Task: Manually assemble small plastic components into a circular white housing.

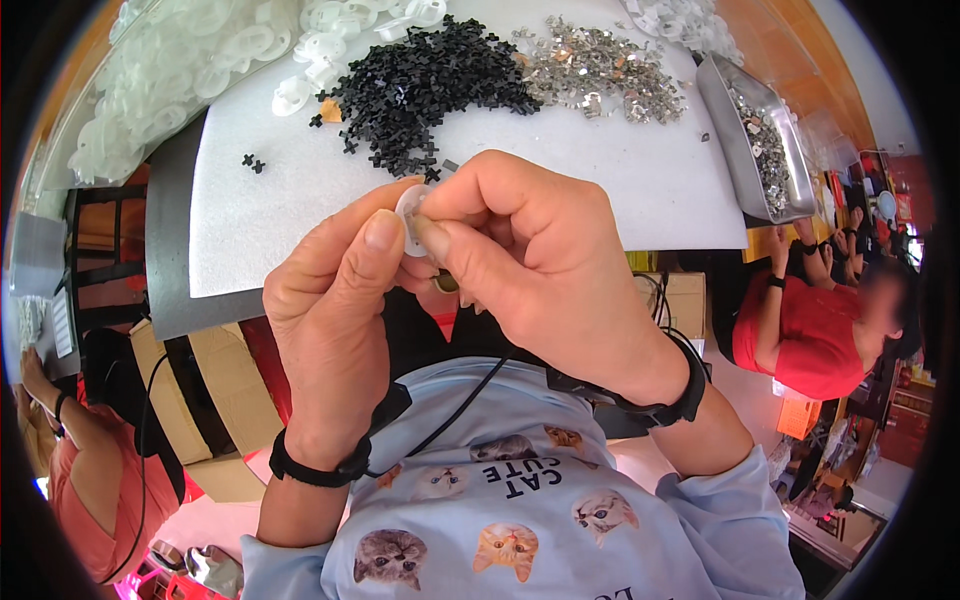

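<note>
Between my two hands, over the near edge of the work surface, is a small round translucent white plastic piece (408,212). My left hand (335,290) pinches it from the left between thumb and fingers. From the right, my right hand (540,250) presses thumb and forefinger together at its face; whether a smaller part sits between those fingertips is hidden. Beyond the hands lies a heap of small black cross-shaped pieces (430,85). To its right spreads a pile of small shiny metal clips (605,75).
White foam sheet (260,230) covers the table. At the far left a clear bin (180,75) holds many round white pieces. A metal tray (765,150) of metal bits stands at right. Cardboard boxes (215,400) are below left. People sit at both sides, one in a red shirt (800,335).
</note>
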A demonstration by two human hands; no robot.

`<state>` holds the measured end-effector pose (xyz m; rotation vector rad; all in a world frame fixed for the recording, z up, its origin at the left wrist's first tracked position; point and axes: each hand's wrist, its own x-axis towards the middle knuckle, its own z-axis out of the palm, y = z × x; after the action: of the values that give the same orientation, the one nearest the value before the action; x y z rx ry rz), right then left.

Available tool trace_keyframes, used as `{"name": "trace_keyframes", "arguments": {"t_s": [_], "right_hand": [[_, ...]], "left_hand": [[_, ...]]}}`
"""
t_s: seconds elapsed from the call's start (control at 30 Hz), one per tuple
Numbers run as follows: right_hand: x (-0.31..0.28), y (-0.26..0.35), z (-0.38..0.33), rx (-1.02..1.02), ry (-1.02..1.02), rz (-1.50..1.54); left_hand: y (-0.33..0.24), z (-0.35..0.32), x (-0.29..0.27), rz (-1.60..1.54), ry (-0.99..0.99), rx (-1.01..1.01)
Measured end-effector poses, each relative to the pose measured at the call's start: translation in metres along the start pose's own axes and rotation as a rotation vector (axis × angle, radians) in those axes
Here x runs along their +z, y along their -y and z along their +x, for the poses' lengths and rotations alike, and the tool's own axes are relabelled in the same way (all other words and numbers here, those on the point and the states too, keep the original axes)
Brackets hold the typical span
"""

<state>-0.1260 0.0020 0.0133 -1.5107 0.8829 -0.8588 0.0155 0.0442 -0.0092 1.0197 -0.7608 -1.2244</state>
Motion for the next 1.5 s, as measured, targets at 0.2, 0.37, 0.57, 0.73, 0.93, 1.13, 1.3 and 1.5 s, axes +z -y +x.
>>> {"name": "trace_keyframes", "arguments": {"t_s": [0.2,0.37,0.57,0.73,0.93,1.13,1.3,1.5], "right_hand": [[-0.003,0.004,-0.001,0.046,0.015,0.103],[0.0,0.003,0.0,0.069,-0.014,0.097],[0.001,0.001,0.0,0.075,-0.025,0.054],[0.001,0.006,0.0,0.084,-0.011,0.098],[0.004,0.003,0.002,0.022,-0.084,-0.015],[0.005,-0.004,0.002,-0.006,-0.084,0.042],[0.005,-0.005,0.003,-0.011,-0.07,0.036],[0.006,-0.006,0.004,-0.013,-0.066,0.042]], "left_hand": [[0.002,0.002,-0.01,-0.068,0.106,-0.035],[0.001,0.002,-0.005,-0.098,0.09,-0.034],[0.002,0.002,-0.003,-0.112,0.042,-0.042],[0.0,0.002,-0.003,-0.117,0.043,-0.054],[-0.001,0.002,0.0,-0.112,0.044,-0.053],[0.001,0.003,-0.001,-0.144,0.021,-0.084],[0.002,0.003,-0.001,-0.127,0.011,-0.053],[0.0,0.003,0.001,-0.146,0.003,-0.065]]}}
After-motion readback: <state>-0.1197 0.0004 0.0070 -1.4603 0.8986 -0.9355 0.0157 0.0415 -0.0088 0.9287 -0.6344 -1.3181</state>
